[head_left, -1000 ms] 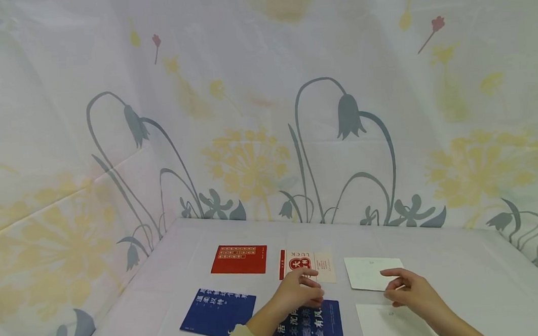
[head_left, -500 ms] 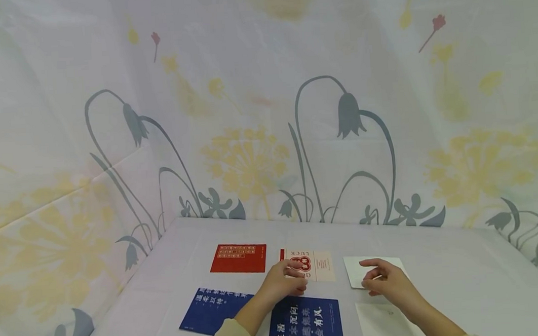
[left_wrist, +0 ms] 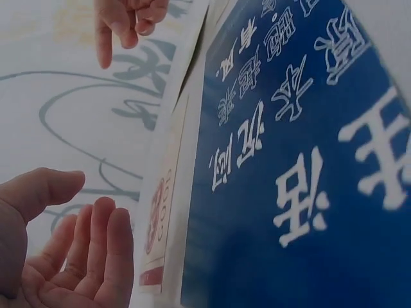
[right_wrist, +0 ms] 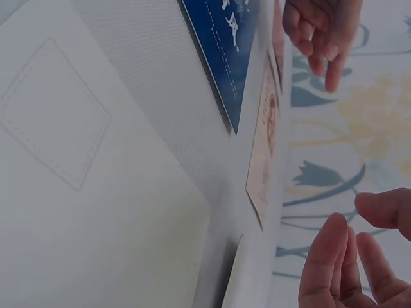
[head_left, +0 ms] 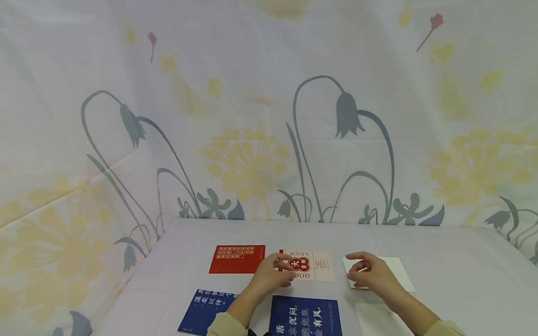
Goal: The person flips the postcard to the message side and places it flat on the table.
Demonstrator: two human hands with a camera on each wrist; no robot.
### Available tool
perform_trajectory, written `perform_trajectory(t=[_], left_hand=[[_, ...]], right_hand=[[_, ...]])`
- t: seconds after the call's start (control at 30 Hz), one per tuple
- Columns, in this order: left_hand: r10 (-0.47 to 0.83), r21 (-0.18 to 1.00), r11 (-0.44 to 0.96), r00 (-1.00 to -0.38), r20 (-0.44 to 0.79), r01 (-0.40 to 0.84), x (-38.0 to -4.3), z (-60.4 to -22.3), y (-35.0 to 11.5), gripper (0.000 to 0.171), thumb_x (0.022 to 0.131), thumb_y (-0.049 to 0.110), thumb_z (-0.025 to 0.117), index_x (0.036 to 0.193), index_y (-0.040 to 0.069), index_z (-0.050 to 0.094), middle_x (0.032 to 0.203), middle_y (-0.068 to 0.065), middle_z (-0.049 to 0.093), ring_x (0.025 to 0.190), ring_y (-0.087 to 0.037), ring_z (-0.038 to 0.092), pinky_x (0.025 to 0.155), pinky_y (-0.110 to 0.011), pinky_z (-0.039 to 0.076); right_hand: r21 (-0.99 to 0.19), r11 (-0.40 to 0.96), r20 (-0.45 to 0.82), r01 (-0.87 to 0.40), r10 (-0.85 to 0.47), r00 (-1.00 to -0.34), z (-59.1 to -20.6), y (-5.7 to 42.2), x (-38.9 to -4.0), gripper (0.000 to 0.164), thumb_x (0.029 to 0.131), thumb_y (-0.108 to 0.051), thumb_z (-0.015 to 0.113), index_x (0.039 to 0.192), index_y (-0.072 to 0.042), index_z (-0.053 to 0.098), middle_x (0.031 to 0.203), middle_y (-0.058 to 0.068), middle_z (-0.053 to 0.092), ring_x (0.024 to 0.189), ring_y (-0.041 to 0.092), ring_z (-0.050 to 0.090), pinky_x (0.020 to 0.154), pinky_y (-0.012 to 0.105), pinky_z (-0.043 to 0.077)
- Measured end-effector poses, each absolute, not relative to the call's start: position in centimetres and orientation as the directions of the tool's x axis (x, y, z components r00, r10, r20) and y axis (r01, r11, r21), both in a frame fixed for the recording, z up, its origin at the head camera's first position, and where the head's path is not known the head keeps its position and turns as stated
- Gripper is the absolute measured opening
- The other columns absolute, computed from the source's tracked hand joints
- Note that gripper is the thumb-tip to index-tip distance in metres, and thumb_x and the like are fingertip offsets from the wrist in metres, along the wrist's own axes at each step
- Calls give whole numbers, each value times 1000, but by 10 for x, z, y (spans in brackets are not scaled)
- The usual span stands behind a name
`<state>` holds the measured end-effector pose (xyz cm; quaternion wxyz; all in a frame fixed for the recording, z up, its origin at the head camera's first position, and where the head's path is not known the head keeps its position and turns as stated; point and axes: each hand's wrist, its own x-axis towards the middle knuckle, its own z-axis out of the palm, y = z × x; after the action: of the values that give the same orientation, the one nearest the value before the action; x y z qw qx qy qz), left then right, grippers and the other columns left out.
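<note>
Nothing is held by the left hand (head_left: 268,276) or right hand (head_left: 376,276), fingers parted, loosely bent; the cream card (head_left: 323,267) and far white card (head_left: 396,272), on the counter (head_left: 468,274) just beyond, could be skewed if brushed by low fingers.

The cream card (head_left: 323,266) is partly hidden, and the head view's lower edge crops the nearer white card (head_left: 378,322).

Head view looks forward and down; close, sideways wrist views share one blue card (head_left: 306,322).
</note>
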<state>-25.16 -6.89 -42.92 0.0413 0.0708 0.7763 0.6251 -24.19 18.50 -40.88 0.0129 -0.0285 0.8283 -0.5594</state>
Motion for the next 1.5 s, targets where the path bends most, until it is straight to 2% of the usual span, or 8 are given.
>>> perform_trajectory(t=[0.23, 0.47, 0.67, 0.8, 0.93, 1.13, 1.3, 1.5], left_hand=[[203, 949, 285, -976, 75, 132, -265, -431, -82, 46, 78, 8, 73, 120, -3, 55, 98, -13, 61, 77, -21, 63, 67, -34, 56], [236, 904, 387, -967, 94, 183, -274, -429, -88, 45, 76, 12, 76, 117, 3, 59, 104, -11, 59, 92, -26, 57, 70, -35, 53], [270, 829, 505, -956, 114, 241, -278, -428, -90, 45, 73, 17, 79, 113, 8, 60, 112, -8, 57, 107, -32, 51, 81, -44, 49], [303, 777, 559, -944, 133, 289, -285, -428, -92, 46, 70, 19, 82, 110, 10, 62, 122, -11, 53, 119, -34, 44, 93, -53, 40], [330, 697, 639, -934, 135, 327, -294, -430, -94, 45, 66, 22, 84, 106, 12, 64, 129, -12, 50, 125, -35, 36, 101, -55, 30], [349, 610, 718, -932, 99, 334, -297, -434, -99, 45, 63, 26, 85, 102, 18, 64, 137, -14, 45, 132, -39, 25, 105, -60, 18], [343, 614, 735, -939, 32, 289, -300, -433, -102, 43, 63, 27, 85, 100, 21, 63, 140, -12, 42, 136, -38, 17, 104, -62, 15], [363, 569, 766, -932, 2, 300, -309, -439, -103, 42, 62, 31, 86, 97, 25, 63, 138, -9, 45, 136, -37, 17, 106, -59, 15]], right_hand=[[-917, 396, 24, -39, -44, -999, -413, 177, -252, 47, 76, 2, 69, 120, 7, 53, 83, 8, 55, 70, 19, 56, 61, 34, 55], [-898, 429, 72, -95, -70, -995, -415, 169, -260, 44, 76, 0, 71, 118, 4, 56, 85, 8, 57, 70, 18, 56, 60, 31, 53], [-862, 487, 105, -143, -105, -989, -418, 163, -268, 41, 75, -2, 73, 114, 1, 59, 92, 9, 58, 73, 18, 55, 60, 30, 52], [-827, 537, 118, -167, -124, -985, -419, 159, -274, 39, 74, -5, 76, 110, -2, 61, 98, 9, 59, 79, 19, 55, 63, 30, 49], [-796, 577, 117, -185, -152, -981, -419, 156, -279, 39, 73, -8, 77, 108, -5, 62, 106, 9, 59, 89, 22, 56, 69, 36, 49], [-758, 622, 106, -196, -178, -978, -419, 154, -283, 32, 70, -11, 80, 98, -10, 64, 122, 12, 53, 102, 30, 54, 74, 46, 50], [-740, 640, 90, -206, -210, -974, -423, 155, -289, 29, 67, -10, 81, 91, -12, 64, 126, 16, 51, 107, 35, 51, 81, 50, 47], [-725, 644, 74, -245, -281, -957, -428, 156, -297, 31, 63, -5, 83, 86, -12, 63, 133, 26, 43, 115, 45, 44, 95, 58, 35]])
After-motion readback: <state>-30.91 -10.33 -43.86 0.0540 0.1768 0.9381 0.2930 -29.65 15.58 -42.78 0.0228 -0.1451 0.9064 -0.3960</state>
